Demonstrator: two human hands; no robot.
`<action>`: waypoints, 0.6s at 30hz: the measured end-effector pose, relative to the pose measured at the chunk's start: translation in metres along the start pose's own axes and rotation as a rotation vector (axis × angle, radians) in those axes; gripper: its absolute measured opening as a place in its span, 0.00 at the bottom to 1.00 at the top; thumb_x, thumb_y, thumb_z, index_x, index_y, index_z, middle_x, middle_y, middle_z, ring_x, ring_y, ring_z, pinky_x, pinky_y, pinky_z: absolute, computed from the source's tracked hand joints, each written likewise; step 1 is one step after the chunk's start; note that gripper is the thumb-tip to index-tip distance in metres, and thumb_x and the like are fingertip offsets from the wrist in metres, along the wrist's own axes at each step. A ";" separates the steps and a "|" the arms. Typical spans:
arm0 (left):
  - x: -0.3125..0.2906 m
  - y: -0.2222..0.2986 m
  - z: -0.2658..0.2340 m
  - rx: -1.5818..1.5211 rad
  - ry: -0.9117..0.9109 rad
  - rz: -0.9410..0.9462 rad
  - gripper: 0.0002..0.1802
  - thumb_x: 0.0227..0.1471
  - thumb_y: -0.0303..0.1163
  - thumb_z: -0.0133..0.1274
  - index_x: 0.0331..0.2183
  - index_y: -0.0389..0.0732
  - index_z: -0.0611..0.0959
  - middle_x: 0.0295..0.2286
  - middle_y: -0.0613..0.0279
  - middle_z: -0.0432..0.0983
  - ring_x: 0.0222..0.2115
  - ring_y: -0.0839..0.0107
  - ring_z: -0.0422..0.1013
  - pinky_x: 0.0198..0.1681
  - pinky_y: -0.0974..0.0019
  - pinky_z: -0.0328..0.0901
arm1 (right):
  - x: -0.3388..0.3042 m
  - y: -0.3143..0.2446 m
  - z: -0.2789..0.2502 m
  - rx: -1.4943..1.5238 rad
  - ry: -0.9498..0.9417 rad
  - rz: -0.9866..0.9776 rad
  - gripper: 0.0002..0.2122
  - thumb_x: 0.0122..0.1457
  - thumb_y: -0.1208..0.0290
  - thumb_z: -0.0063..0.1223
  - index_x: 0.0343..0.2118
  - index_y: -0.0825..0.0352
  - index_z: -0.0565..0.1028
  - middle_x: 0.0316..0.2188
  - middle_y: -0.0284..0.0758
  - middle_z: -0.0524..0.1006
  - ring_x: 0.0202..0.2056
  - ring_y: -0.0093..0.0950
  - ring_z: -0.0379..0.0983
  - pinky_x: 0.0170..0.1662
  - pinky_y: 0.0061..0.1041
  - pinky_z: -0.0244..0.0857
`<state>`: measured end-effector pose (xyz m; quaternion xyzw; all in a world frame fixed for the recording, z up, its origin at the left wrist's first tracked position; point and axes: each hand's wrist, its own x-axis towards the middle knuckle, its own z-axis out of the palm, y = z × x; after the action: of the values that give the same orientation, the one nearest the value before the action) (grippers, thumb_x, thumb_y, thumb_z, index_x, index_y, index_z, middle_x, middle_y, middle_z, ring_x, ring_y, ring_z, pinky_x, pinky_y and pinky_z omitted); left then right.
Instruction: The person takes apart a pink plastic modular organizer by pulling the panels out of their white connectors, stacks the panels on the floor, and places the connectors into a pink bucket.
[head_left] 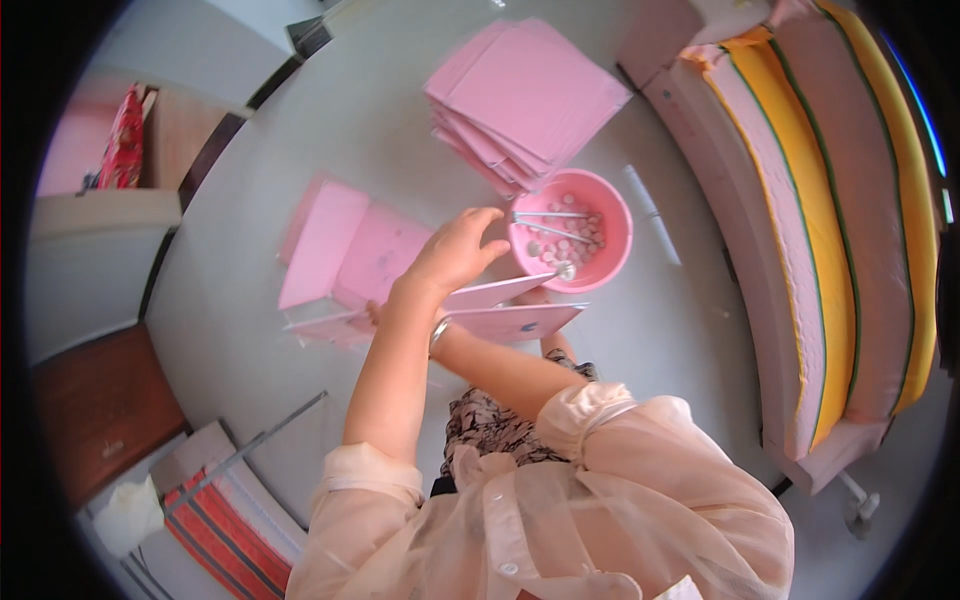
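My left hand (455, 255) hovers just left of a pink round basin (622, 235), its thumb and fingers apart with nothing between them. Inside the basin are many small whitish round pieces (552, 248) and thin metal rods (553, 214). Crossing beneath my left forearm, my right arm ends in my right hand (374, 312), mostly hidden, at the edge of pink panels (515, 321). These panels stand on edge in front of me and form part of a box-like pink structure (385, 250). A round whitish connector (566, 270) sits at one panel's corner.
A stack of flat pink panels (530, 90) lies on the floor beyond the basin. A clear tube-like strip (652, 213) lies right of it. A pink and yellow sofa (800, 240) curves along the right. A metal rail (260, 440) and red-striped cushion (225, 530) are lower left.
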<state>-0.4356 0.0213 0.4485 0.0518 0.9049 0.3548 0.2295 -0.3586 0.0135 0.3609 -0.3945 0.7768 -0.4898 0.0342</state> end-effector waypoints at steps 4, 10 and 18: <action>-0.060 -0.030 -0.053 -0.027 0.200 0.109 0.16 0.37 0.28 0.50 0.34 0.38 0.72 0.34 0.56 0.68 0.36 0.61 0.64 0.38 0.64 0.58 | -0.007 0.007 -0.030 -0.531 -0.322 0.037 0.07 0.47 0.69 0.40 0.28 0.64 0.67 0.18 0.32 0.70 0.22 0.27 0.67 0.23 0.25 0.62; -0.146 -0.107 -0.087 0.340 0.261 -0.151 0.13 0.34 0.27 0.52 0.30 0.38 0.75 0.29 0.58 0.70 0.30 0.60 0.66 0.33 0.63 0.60 | -0.004 0.002 -0.028 -0.445 -0.257 -0.019 0.09 0.49 0.64 0.39 0.31 0.62 0.63 0.15 0.29 0.70 0.20 0.25 0.67 0.22 0.24 0.61; -0.162 -0.167 -0.065 0.449 0.214 -0.444 0.09 0.40 0.35 0.48 0.27 0.44 0.75 0.21 0.55 0.70 0.25 0.57 0.66 0.27 0.60 0.59 | -0.006 0.020 -0.073 -0.362 -0.494 0.143 0.08 0.50 0.65 0.38 0.31 0.57 0.67 0.20 0.36 0.72 0.22 0.33 0.70 0.21 0.30 0.62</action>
<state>-0.3098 -0.1848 0.4401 -0.1351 0.9686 0.0912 0.1877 -0.3980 0.0752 0.3809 -0.4456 0.8453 -0.2292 0.1855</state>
